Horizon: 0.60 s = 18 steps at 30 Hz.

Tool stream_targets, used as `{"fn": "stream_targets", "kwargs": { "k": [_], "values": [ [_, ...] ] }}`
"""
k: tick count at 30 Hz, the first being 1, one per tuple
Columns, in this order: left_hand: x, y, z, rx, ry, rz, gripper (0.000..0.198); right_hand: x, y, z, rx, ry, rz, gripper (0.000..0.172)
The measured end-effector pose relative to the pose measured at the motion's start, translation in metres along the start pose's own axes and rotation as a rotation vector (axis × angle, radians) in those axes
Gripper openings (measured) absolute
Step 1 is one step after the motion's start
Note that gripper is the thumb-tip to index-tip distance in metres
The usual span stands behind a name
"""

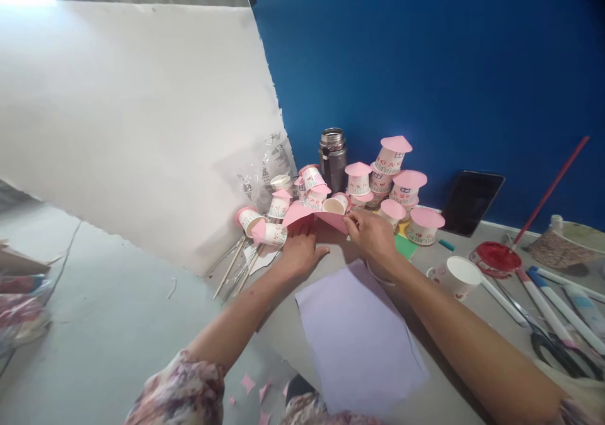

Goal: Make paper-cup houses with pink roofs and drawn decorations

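A piece of pink paper (302, 212), bent with a crease in its middle, stands in front of the decorated cups. My right hand (371, 236) pinches its right edge between thumb and fingers. Flat and stretched out, my left hand (300, 253) has its fingertips partly hidden under the paper's left side, thumb spread to the right. Below both hands lies a lilac sheet (359, 343). Paper cups with drawn flowers and pink cone tops, such as one stacked cup (391, 159), crowd behind the paper. Other cups lie tipped over, among them a cup (273, 233) left of my left hand.
A steel flask (333, 160) stands by the blue wall. On the right are a dark phone (473, 202), a cup (456, 275), a red paint pot (496, 259) with a brush, several markers and scissors (543, 343). Thin sticks (231, 267) lie at left; pink scraps (248, 384) lie below.
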State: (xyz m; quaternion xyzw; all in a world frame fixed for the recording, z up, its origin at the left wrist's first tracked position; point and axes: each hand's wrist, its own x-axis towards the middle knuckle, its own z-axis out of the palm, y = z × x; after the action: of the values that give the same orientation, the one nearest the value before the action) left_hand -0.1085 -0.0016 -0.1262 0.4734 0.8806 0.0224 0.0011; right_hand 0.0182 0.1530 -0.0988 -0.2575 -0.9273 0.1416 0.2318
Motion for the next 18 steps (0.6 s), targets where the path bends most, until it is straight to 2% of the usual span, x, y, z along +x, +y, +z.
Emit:
{"fn": "stream_targets", "kwargs": {
  "k": [7, 12, 18],
  "values": [
    [-0.004, 0.004, -0.003, 0.004, -0.006, -0.036, 0.052, 0.005, -0.001, 0.002, 0.02, 0.016, 0.038, 0.026],
    [0.006, 0.006, -0.005, -0.01, 0.003, -0.073, 0.048, 0.003, -0.001, 0.0, 0.017, -0.008, 0.031, 0.027],
    [0.004, 0.013, -0.012, -0.078, 0.059, -0.052, 0.045, 0.0, -0.001, -0.003, -0.017, -0.062, -0.018, 0.027]
  ]
}}
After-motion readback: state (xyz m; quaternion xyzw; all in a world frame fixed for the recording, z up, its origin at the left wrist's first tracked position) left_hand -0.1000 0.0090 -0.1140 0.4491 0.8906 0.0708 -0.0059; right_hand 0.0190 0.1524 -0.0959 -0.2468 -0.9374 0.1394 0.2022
